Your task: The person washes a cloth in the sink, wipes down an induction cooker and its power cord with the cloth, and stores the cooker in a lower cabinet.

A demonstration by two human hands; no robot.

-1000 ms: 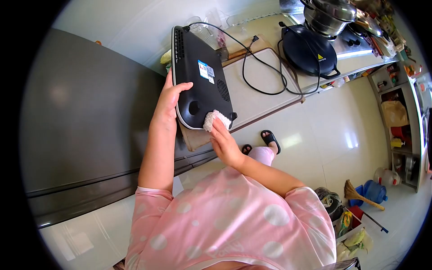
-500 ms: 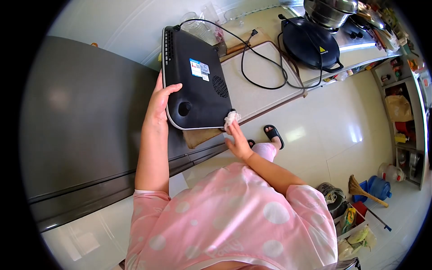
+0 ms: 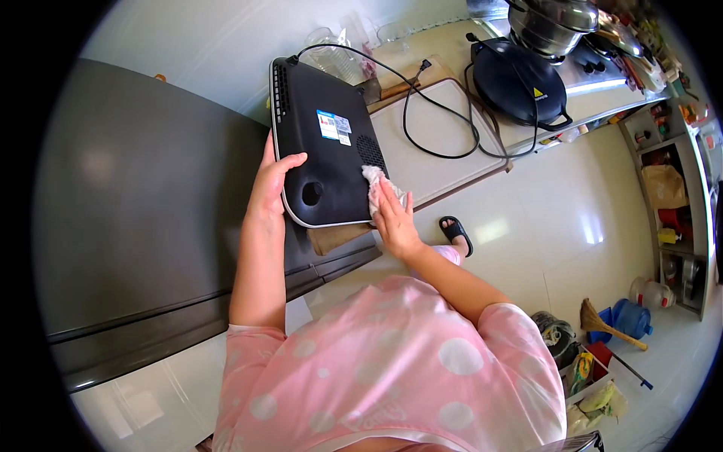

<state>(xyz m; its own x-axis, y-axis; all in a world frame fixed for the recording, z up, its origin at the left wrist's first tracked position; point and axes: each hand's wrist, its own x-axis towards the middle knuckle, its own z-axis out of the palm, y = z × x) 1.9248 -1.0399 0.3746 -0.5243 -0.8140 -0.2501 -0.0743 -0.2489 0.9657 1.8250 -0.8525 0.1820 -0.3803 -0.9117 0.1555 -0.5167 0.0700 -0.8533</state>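
Observation:
A black induction cooker (image 3: pixel 324 162) is tilted up with its vented underside and stickers facing me. My left hand (image 3: pixel 269 181) grips its left edge, thumb over the underside and fingers hidden behind. In my right hand (image 3: pixel 394 222) is a crumpled white cloth (image 3: pixel 374 181), pressed against the lower right part of the underside by the fingers. From the top corner of the cooker runs a black power cord (image 3: pixel 407 124), looping over a pale board (image 3: pixel 429 139).
A grey fridge (image 3: pixel 151 203) stands at left. On the counter sit a round black electric pan (image 3: pixel 520 83), a steel pot (image 3: pixel 550 30) and glass jars (image 3: pixel 331 56). At right are a shelf (image 3: pixel 678 188), a broom (image 3: pixel 610 328) and a blue water bottle (image 3: pixel 633 318).
My right hand has slid the cloth from the cooker's lower right corner up along the right side of its underside. The left hand keeps its hold.

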